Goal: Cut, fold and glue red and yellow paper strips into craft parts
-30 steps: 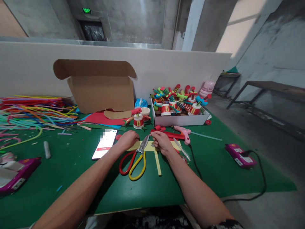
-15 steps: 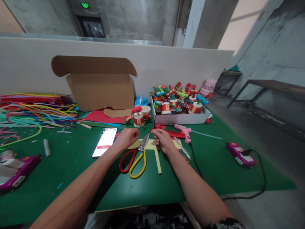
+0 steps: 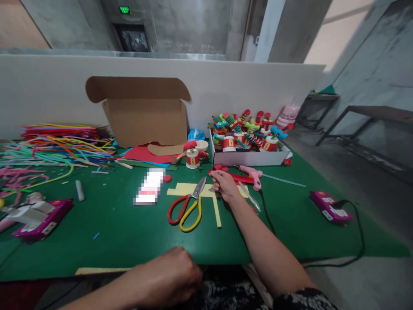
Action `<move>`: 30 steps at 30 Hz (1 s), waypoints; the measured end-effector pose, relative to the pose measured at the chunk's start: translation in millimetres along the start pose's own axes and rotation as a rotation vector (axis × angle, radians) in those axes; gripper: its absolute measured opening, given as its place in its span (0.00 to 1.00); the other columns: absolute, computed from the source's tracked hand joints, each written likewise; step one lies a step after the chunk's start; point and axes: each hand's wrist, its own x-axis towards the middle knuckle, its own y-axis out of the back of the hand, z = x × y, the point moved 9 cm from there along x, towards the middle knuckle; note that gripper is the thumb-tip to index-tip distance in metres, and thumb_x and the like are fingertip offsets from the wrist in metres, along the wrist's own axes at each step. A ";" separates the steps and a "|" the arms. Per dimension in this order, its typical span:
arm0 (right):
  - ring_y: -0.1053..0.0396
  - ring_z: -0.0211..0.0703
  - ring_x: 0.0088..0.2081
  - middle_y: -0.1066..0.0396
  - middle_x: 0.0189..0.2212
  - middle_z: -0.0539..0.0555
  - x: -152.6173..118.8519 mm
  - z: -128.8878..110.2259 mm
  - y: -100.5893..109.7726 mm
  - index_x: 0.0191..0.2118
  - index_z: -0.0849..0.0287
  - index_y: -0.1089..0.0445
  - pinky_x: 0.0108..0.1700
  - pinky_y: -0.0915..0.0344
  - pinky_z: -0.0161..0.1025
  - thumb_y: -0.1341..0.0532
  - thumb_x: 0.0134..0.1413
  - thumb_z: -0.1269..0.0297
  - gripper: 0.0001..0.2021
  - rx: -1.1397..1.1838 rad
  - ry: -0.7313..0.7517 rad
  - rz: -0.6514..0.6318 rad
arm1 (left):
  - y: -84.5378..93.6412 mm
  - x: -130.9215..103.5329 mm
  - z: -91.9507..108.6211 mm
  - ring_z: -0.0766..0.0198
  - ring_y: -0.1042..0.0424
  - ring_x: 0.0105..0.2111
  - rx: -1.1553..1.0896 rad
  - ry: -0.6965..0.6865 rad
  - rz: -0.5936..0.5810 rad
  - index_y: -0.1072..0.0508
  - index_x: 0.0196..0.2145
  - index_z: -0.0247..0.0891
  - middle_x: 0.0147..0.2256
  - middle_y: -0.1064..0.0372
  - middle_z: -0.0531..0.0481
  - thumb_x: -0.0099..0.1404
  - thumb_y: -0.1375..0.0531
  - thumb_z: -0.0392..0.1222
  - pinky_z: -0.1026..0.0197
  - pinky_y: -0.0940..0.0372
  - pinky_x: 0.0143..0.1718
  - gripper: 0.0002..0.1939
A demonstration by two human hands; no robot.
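My right hand [image 3: 224, 185] is pinched above the yellow paper strips [image 3: 180, 189]. A bit of red shows at its fingertips, too small to name. My left hand [image 3: 176, 275] hangs low at the table's front edge, curled like a fist, its fingertips hidden. Between the hands lie large scissors [image 3: 191, 211] with one red and one yellow handle, blades slightly apart, partly over the paper. Right of the right hand lie a clear-handled pen-like tool [image 3: 250, 198], red strips [image 3: 240, 178] and a pink glue gun [image 3: 253, 175]. A small red disc [image 3: 168, 178] lies beside the phone [image 3: 150, 187].
A white box [image 3: 251, 159] holds several paper-cup figures with coiled arms; another cup figure [image 3: 192, 160] stands left of it. Pipe cleaners [image 3: 64, 146] are piled at far left, near an open cardboard box [image 3: 145, 120]. Purple power strips [image 3: 331, 209] sit at both sides, one cable trailing right.
My left hand has drawn back from beside the scissors to the table's front edge. My right hand stays pinched in about the same place. The view has shifted slightly.
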 end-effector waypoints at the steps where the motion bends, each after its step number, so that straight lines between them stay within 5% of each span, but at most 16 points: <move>1: 0.54 0.22 0.13 0.46 0.13 0.40 -0.3 -0.2 -0.2 0.25 0.62 0.33 0.14 0.57 0.25 0.34 0.35 0.58 0.13 -0.001 0.003 0.001 | -15.5 2.2 -1.4 0.65 0.32 0.21 0.129 0.058 -0.018 0.29 0.26 0.36 0.22 0.29 0.49 0.55 0.43 0.29 0.67 0.44 0.21 0.06; 4: 0.55 0.22 0.13 0.46 0.13 0.40 -0.8 -0.5 0.8 0.24 0.62 0.33 0.14 0.57 0.25 0.34 0.34 0.58 0.13 0.003 0.001 0.012 | -46.9 12.4 -3.5 0.60 0.31 0.19 0.363 0.158 -0.001 0.28 0.27 0.33 0.20 0.30 0.43 0.56 0.44 0.27 0.64 0.45 0.18 0.06; 8: 0.55 0.22 0.13 0.46 0.13 0.40 -1.5 -1.3 1.9 0.24 0.62 0.33 0.14 0.57 0.25 0.34 0.35 0.58 0.13 0.006 -0.001 0.014 | -44.2 12.9 1.6 0.57 0.30 0.21 0.345 0.196 0.025 0.27 0.27 0.34 0.20 0.30 0.42 0.57 0.43 0.31 0.63 0.44 0.18 0.05; 10: 0.55 0.22 0.13 0.46 0.14 0.40 -2.1 -1.3 0.8 0.25 0.62 0.33 0.14 0.57 0.25 0.34 0.35 0.58 0.13 0.008 -0.003 0.009 | -24.5 6.3 4.0 0.61 0.31 0.20 0.239 0.160 -0.009 0.26 0.36 0.41 0.23 0.28 0.47 0.57 0.42 0.33 0.65 0.45 0.18 0.09; 13: 0.55 0.23 0.13 0.45 0.13 0.40 -2.7 -0.8 -2.7 0.25 0.62 0.32 0.14 0.56 0.25 0.33 0.36 0.57 0.13 0.042 -0.009 0.000 | 31.0 -0.2 -14.2 0.64 0.29 0.25 0.057 0.149 0.076 0.27 0.38 0.46 0.28 0.27 0.52 0.59 0.43 0.36 0.66 0.41 0.24 0.10; 17: 0.47 0.26 0.14 0.39 0.15 0.44 -2.1 5.7 -6.4 0.27 0.62 0.32 0.17 0.46 0.26 0.34 0.42 0.54 0.15 0.220 -0.089 0.009 | 107.8 3.9 -96.5 0.62 0.28 0.36 0.017 0.400 0.416 0.28 0.43 0.43 0.38 0.26 0.48 0.63 0.52 0.34 0.64 0.39 0.34 0.17; 19: 0.40 0.29 0.17 0.34 0.19 0.49 -2.2 11.8 -10.0 0.28 0.62 0.32 0.21 0.39 0.28 0.37 0.46 0.53 0.15 0.314 -0.173 -0.009 | 129.2 8.7 -135.3 0.61 0.29 0.35 0.036 0.504 0.583 0.29 0.46 0.40 0.37 0.26 0.47 0.63 0.52 0.36 0.64 0.39 0.34 0.17; 22: 0.32 0.34 0.23 0.29 0.23 0.55 -3.1 16.4 -14.5 0.30 0.65 0.32 0.28 0.33 0.31 0.43 0.54 0.52 0.17 0.405 -0.254 -0.045 | 133.7 20.8 -173.4 0.60 0.30 0.31 0.070 0.590 0.656 0.25 0.35 0.37 0.26 0.28 0.47 0.64 0.51 0.43 0.63 0.39 0.32 0.15; 26: 0.29 0.38 0.29 0.29 0.25 0.58 -5.0 17.3 -17.7 0.31 0.67 0.31 0.37 0.31 0.35 0.50 0.59 0.53 0.21 0.473 -0.274 -0.063 | 133.0 26.4 -173.2 0.61 0.32 0.42 0.110 0.413 0.802 0.27 0.42 0.40 0.38 0.28 0.46 0.61 0.51 0.33 0.60 0.39 0.42 0.17; 30: 0.28 0.40 0.32 0.28 0.27 0.58 -7.7 17.3 -23.3 0.30 0.67 0.31 0.41 0.31 0.38 0.48 0.58 0.51 0.21 0.500 -0.253 -0.085 | 131.1 12.9 -167.4 0.59 0.33 0.40 0.085 0.399 0.932 0.25 0.34 0.38 0.41 0.29 0.43 0.64 0.50 0.39 0.55 0.39 0.43 0.13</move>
